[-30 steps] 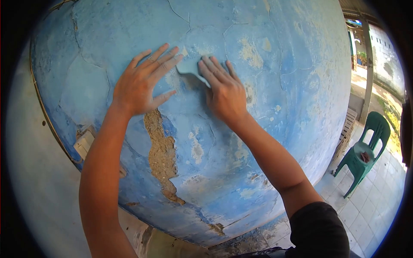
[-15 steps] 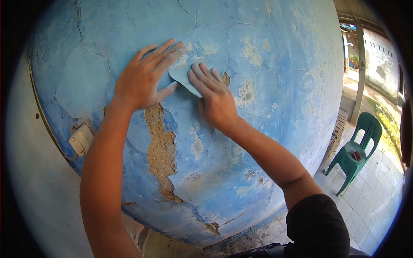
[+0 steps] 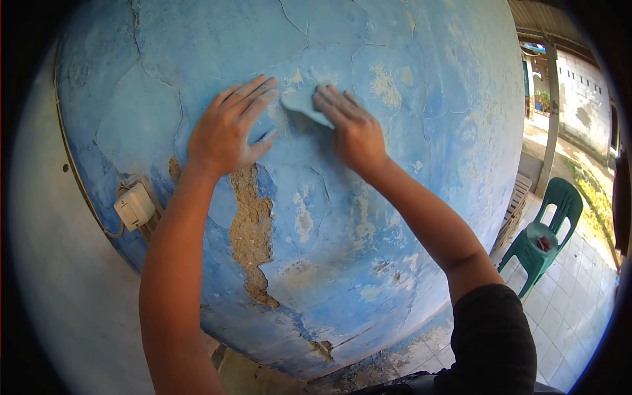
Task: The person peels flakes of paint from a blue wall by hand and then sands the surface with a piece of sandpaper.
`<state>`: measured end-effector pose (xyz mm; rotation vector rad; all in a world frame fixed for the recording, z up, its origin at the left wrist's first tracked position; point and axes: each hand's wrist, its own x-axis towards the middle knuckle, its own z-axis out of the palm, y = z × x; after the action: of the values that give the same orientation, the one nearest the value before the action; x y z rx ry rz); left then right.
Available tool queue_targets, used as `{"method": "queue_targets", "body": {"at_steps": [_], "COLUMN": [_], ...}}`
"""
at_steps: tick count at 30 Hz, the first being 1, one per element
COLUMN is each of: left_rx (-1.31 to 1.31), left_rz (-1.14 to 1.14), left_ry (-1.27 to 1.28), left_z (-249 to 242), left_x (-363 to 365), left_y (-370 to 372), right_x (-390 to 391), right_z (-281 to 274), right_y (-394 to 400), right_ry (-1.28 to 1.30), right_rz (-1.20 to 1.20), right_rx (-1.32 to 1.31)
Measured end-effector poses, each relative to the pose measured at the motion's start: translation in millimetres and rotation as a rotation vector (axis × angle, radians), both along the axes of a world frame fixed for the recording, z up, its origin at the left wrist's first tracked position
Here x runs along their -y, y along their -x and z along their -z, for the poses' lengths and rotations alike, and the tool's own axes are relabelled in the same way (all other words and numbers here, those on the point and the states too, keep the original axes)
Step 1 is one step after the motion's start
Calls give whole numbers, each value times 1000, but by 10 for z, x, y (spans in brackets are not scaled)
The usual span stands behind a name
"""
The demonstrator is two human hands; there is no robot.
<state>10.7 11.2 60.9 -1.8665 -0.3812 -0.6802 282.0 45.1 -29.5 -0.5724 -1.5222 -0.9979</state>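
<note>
The blue wall [image 3: 368, 270] has cracks and peeling paint, with a bare brown patch [image 3: 251, 240] low in its middle. Against the wall lies my left hand [image 3: 230, 125], fingers together and thumb apart, holding nothing. To the right, my right hand [image 3: 352, 125] grips a thin pale-blue sheet [image 3: 306, 105] at its right end. The sheet's left part stands out between the two hands and casts a shadow below it. My right fingertips are near the wall.
A white switch box [image 3: 135, 206] with a cable is on the wall at the left. At the right, a green plastic chair [image 3: 536, 243] holding small dark items stands on the tiled floor [image 3: 556, 329], beside a post [image 3: 550, 118].
My right hand has moved right and slightly up with the sheet, away from my left hand. The whole view has shifted a little, and the left hand stays on the wall.
</note>
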Motion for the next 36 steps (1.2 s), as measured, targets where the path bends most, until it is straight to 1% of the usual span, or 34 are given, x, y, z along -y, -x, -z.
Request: {"method": "queue_targets", "body": {"at_steps": [1,2,4,5,6,8,9,11,12,14,15,16,18,19,21,22,24,26,27,28,30,31,33,34,36], "left_rx": [19,24,38,38,42,50,46,42,47,58,56,54,64,68,72,83,91,97,137,177,208,239,234,241,245], "left_rz": [11,13,19,19,21,23,22,26,29,35,30,26,36,46,46,42,49,51,45,38,27,22,24,28,12], "left_ry": [-3,1,3,2,3,-10,-24,-41,-43,-36,-30,-26,-27,-22,-21,-27,-21,-35,-95,-158,-187,-207,-196,-193,-207], "left_z": [17,33,23,29,37,15,28,8,16,46,41,35,28,35,61,58,102,80,89,78,70,72,96,92,101], "left_x": [-6,-14,-13,-14,-21,-12,1,-2,-6,-13,-11,-12,-13,-17,-17,-17,-18,-32,-66,-89,-90,-92,-98,-94,-77], "left_y": [-1,0,-6,-9,-9,-12,-11,-20,-18,-15,-6,0,8,3,1,2,4,19,30,44,52,49,40,47,46], "right_x": [12,16,11,-5,22,50,47,15,2,-31,-7,32,116,99,-10,-11,0,-10,-20,-30,144,104,-49,-76,-7], "right_z": [-82,-74,-88,6,118,253,189,-64,-126,-187,-77,39,236,181,-44,-211,-393,-312,-202,-33,245,202,19,-146,-366], "right_y": [-66,-39,112,209,262,219,131,-58,-61,12,124,221,233,155,-75,-154,-191,9,153,301,459,416,186,94,-31], "right_ry": [-15,-10,-30,-39,-17,2,-1,4,8,-20,-24,2,31,31,-31,-71,34,-16,-61,-45,-23,-24,-78,-84,-48], "right_rz": [50,52,20,25,-6,-1,-1,88,91,24,49,-16,-29,-26,72,114,28,35,43,28,-46,-51,16,71,61], "right_rx": [-101,-96,-244,-184,-51,121,120,-49,-45,-256,-199,-121,105,109,89,-38,-247,-238,-238,-112,152,146,138,9,-163]}}
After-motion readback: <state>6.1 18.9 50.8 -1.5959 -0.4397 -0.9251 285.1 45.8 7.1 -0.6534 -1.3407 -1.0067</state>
